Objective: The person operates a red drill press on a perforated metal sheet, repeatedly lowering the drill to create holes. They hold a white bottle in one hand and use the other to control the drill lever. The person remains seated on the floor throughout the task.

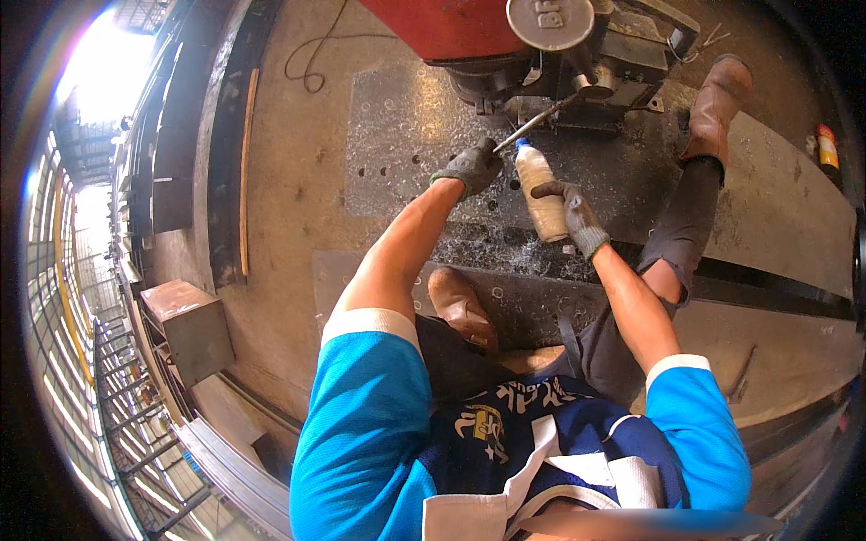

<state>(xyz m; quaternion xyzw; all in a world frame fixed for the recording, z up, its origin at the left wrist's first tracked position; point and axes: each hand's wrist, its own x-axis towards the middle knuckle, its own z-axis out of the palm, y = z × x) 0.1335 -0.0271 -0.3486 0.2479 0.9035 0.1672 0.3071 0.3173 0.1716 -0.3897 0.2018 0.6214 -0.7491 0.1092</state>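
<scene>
My left hand [473, 169], in a dark grey work glove, is closed round the end of a metal lever [539, 119] that slants up to the drilling machine [478, 77]. My right hand [582, 220], gloved too, grips a plastic bottle [538, 187] from its right side. Pale, milky liquid fills much of the bottle, and it has a blue cap [522, 142]. The bottle leans with its cap toward the machine, just below the lever. Red housing covers part of the machine; its tool tip is partly hidden by the lever and my left hand.
A dark steel plate [388, 126] with drilled holes and many metal shavings lies under the machine. My boots [462, 307] rest on either side. A red and yellow can [826, 149] stands at far right. A cable [311, 68] curls on the floor; a metal box [189, 329] sits at left.
</scene>
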